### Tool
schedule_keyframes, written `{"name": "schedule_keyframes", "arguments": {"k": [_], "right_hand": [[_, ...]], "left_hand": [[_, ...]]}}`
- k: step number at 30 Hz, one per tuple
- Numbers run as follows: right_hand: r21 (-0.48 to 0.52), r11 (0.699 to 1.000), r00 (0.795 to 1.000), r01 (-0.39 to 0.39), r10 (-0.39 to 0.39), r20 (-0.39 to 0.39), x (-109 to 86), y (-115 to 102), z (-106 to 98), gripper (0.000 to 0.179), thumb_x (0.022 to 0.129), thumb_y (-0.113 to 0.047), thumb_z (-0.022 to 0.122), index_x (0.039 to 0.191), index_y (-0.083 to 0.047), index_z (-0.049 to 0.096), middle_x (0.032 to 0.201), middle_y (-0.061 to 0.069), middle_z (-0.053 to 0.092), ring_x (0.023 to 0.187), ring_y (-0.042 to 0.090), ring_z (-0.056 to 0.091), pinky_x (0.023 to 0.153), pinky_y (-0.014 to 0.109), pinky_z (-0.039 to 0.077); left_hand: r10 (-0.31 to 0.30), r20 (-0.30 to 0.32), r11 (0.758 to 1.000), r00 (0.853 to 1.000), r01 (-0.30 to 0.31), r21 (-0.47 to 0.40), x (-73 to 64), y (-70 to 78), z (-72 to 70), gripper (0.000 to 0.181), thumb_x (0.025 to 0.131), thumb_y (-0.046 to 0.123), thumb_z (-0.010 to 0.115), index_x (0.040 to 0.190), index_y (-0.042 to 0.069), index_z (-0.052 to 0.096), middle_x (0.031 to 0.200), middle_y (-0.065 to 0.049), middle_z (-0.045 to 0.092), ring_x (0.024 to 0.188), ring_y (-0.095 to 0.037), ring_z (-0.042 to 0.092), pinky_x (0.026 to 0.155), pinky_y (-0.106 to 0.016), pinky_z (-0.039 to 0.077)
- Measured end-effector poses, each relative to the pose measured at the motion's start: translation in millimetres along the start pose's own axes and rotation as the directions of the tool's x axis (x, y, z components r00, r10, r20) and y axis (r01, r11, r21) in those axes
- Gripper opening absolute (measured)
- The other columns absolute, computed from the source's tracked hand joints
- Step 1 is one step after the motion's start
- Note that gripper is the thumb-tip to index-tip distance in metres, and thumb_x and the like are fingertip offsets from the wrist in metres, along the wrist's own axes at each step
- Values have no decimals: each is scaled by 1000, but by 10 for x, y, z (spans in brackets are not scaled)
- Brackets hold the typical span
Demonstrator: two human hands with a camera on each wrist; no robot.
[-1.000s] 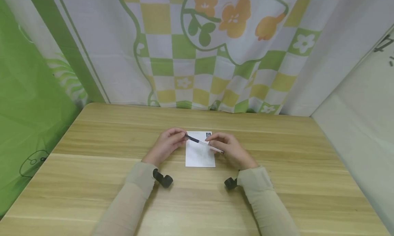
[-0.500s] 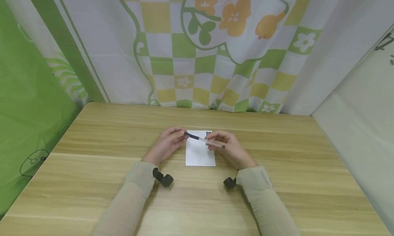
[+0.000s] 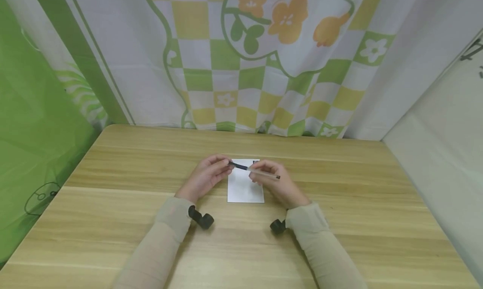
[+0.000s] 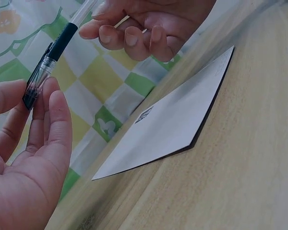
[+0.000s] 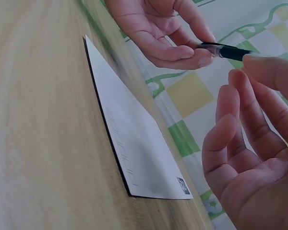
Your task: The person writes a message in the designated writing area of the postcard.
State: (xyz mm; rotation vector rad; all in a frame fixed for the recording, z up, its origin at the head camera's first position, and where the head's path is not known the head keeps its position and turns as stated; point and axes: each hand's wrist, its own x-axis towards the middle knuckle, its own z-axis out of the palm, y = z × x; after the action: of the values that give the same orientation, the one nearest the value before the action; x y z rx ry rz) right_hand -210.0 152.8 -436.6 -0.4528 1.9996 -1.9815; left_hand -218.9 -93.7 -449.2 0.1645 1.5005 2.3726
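Clear-barrelled pen (image 3: 252, 170) lay slanted between my two hands, near the middle of the frame, raised over the white card, its clear end toward the right and lower than its dark end; my left hand (image 3: 205, 174) had thumb and forefinger pinching the black clip (image 4: 37, 69) end, its other fingers loosely bent beneath; my right hand (image 3: 277, 182) pinched the clear barrel with thumb and forefinger just past the dark section, its remaining fingers curled loosely below and apart from the pen.

Under the pen, just below the centre of the frame, the white card (image 3: 243, 190) lay flat on the wooden table (image 3: 241, 247); a small dark printed picture (image 4: 144, 115) sat in one corner, and a faint row of marks (image 5: 117, 143) ran along one edge; black wrist cameras (image 3: 203, 220) stuck out from my pale cuffs at lower left and lower right of centre; a checked curtain (image 3: 249, 79) filled the upper middle, green cloth (image 3: 34, 134) the left side.
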Motion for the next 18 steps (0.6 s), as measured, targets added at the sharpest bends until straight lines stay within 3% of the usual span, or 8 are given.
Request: {"name": "schedule_keyframes", "arguments": {"k": [9,18], "right_hand": [[25,1000,996,2,1,-92,7,-14,94,25,90,-13,78,111,-4,68,114,23,67,84,17,66,74,27,52],[4,999,990,53,-52,-131,28,15,120,24,92,-13,76,110,-2,67,94,1,73,80,14,63,72,24,53]], "left_hand": [[15,27,999,1000,-16,32,-7,-2,7,14,105,1,51,111,4,63,113,-7,64,101,-12,67,100,-28,52],[14,31,999,999,-15,34,1,-26,18,13,103,0,54,109,5,65,117,-10,62,104,-14,67,101,-30,51]]}}
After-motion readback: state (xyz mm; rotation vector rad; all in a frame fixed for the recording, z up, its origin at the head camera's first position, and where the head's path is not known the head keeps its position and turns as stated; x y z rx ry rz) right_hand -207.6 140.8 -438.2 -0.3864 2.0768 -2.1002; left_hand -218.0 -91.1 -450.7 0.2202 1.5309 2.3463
